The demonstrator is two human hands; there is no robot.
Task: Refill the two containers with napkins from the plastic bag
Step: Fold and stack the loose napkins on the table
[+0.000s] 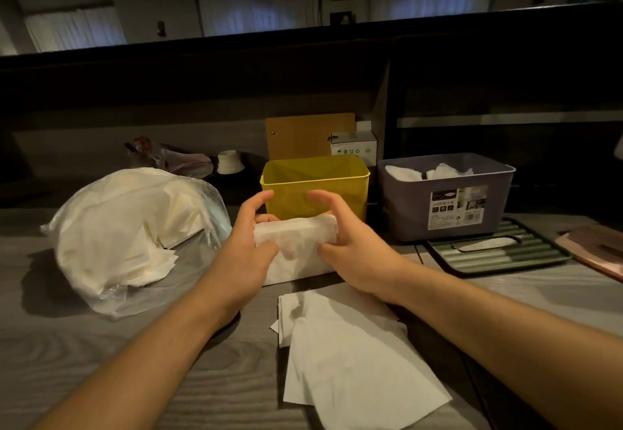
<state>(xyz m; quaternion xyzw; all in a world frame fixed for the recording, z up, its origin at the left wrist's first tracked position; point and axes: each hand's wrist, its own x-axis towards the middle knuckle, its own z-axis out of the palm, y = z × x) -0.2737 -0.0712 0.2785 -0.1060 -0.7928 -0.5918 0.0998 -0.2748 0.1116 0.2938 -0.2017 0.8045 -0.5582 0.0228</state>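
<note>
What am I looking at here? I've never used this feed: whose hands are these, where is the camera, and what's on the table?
There is no machine: a person works with bare hands, and the single camera sits on their head, looking forward and down. The left hand and right hand together grip a stack of napkins in front of the yellow container, whose visible inside looks empty. To its right, the grey container already has some napkins showing. The plastic bag of napkins lies to the left on the wooden table. Loose napkins lie near the person, and a green slotted lid is at the right.
</note>
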